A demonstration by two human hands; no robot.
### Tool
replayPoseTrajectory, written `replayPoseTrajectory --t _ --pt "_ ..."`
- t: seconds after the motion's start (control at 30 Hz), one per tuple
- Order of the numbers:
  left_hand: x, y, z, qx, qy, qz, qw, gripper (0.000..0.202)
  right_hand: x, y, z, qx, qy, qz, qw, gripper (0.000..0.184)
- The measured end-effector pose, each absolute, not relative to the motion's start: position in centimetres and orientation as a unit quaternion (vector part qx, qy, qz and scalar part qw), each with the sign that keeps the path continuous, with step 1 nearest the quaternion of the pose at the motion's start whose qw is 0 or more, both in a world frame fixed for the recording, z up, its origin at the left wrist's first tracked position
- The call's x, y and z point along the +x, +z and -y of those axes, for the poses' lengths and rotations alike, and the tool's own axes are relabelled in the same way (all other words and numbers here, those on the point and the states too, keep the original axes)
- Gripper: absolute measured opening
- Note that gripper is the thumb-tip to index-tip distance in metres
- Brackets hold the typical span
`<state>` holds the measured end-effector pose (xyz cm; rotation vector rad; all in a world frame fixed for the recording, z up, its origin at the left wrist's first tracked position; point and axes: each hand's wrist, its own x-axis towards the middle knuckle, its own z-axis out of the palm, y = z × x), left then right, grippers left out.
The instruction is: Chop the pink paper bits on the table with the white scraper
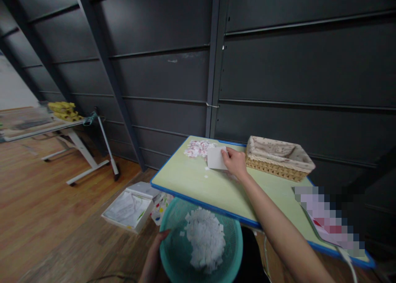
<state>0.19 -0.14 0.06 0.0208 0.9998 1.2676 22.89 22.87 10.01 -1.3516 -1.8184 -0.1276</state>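
Note:
My right hand (235,162) pinches a flat white card (215,158) over the pale green tabletop (185,180). Just beyond the card's left edge lies a loose pile of small white and pinkish paper bits (198,148), and a few stray bits dot the surface nearby. Below the table's front edge, my left hand (162,237) grips the left rim of a teal plastic basket (238,241). A heap of small white paper pieces (206,239) fills the middle of that basket. Part of my left hand's fingers is hidden by the rim.
A woven basket with a cloth lining (278,159) stands at the table's back right. A blurred-out flat device (328,223) with a white cable lies at the right edge. An open white box (128,208) sits on the floor. Another table (46,128) holds yellow items (64,111).

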Motion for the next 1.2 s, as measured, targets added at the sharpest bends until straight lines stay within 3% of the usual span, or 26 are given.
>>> replayPoseTrajectory --t 0.7,1.0,1.2 --pt "-0.2 -0.7 0.2 0.008 0.554 -0.45 0.701 0.069 22.8 9.8 -23.1 -0.539 -0.008 0.717 0.443 0.035" --pt "0.0 -0.4 0.2 -0.004 0.555 -0.429 0.713 0.077 22.8 9.6 -23.4 -0.491 0.087 0.747 0.44 0.037" --pt "-0.1 -0.6 0.1 -0.011 0.549 -0.429 0.717 0.073 23.2 10.1 -23.3 -0.512 0.046 0.739 0.435 0.035"
